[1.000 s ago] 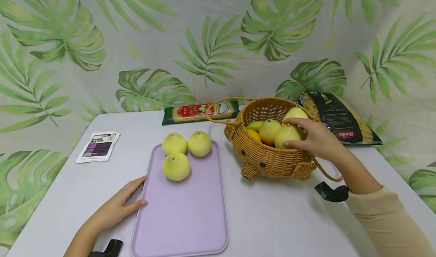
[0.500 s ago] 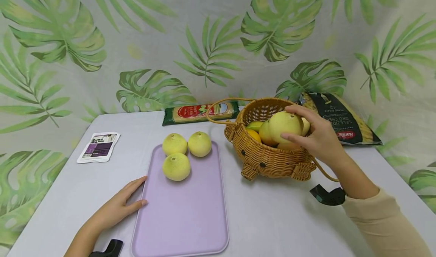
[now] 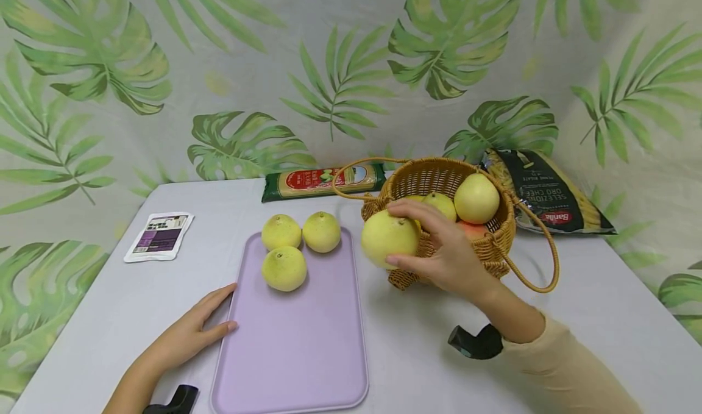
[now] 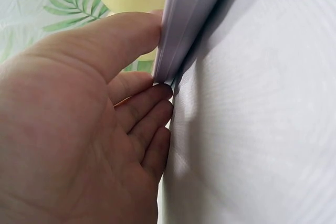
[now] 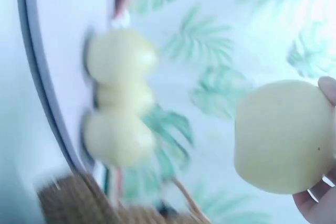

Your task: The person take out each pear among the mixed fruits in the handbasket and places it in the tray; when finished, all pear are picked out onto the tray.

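Note:
My right hand (image 3: 450, 252) grips a round pale yellow pear (image 3: 384, 240), thumb at one side and fingers over the top, in the air between the tray and the basket. In the right wrist view the same pear (image 5: 283, 137) shows at the right edge. Behind this hand stands a wicker basket (image 3: 430, 177), partly hidden, with another yellow pear (image 3: 477, 199) and more fruit inside. My left hand (image 3: 186, 331) rests on the table against the left edge of a lilac tray (image 3: 298, 347). Its thumb (image 4: 139, 32) touches the rim. Three similar fruits (image 3: 284, 269) sit at the tray's far end.
A green pasta packet (image 3: 323, 181) lies behind the tray at the back. Behind the basket to the right is a dark bag of penne (image 3: 548, 191). A small white and purple pouch (image 3: 159, 237) lies at the left. The basket's handle loop (image 3: 554, 267) droops onto the table.
My right hand has lifted the pear out of the basket and carried it left, past the basket's front rim towards the tray. The left hand and the tray have stayed put.

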The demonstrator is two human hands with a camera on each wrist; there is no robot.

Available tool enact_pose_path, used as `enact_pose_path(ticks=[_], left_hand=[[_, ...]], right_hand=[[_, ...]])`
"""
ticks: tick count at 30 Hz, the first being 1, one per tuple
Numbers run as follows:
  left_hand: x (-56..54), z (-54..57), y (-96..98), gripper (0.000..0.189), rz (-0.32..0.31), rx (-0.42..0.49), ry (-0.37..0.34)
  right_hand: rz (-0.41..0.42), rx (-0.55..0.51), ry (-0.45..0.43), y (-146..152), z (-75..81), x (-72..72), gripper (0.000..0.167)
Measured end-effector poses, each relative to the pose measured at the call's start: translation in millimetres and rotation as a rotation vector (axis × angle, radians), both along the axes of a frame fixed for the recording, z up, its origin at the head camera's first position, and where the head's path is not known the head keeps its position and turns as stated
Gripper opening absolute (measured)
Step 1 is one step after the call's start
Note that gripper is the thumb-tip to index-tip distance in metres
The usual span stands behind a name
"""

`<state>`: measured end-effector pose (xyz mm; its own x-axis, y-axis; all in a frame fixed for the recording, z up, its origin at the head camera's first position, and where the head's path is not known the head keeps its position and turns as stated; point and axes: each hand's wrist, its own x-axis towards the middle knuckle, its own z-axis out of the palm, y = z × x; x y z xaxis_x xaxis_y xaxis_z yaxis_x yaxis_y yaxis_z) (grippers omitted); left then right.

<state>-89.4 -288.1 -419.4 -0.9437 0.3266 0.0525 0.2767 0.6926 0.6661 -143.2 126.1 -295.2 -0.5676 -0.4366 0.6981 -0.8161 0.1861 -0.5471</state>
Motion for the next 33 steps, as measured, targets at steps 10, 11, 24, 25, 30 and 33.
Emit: enact_pose_path(ticks=[10,11,24,25,30,33], left_hand=[[0.9,2.2,0.5,0.066,0.001,0.004,-0.012],[1.2,2.3,0.8,0.065,-0.001,0.007,-0.009],[2.1,3.6,1.4,0.065,-0.003,0.002,0.006],[2.2,3.4,1.5,0.064,-0.007,0.004,0.009],[1.4,1.4,0.8,0.065,0.000,0.000,0.001],[0.2,0.1,-0.3,0.065,0.003,-0.003,-0.001]], right_hand=[[-0.017,0.074,-0.142,-61,-65.1,-18.1,0.054],[-0.027,0.081,-0.161,-65,-70.8,-21.0,0.054],[-0.055,0.138,-0.344,-81,-104.3,-30.6,0.055],[-0.045,0.136,-0.365,-82,-104.6,-30.3,0.055],[0.029,0.095,-0.529,-80,-95.4,-23.0,0.053],[0.064,0.071,-0.613,-79,-84.3,-16.1,0.055]])
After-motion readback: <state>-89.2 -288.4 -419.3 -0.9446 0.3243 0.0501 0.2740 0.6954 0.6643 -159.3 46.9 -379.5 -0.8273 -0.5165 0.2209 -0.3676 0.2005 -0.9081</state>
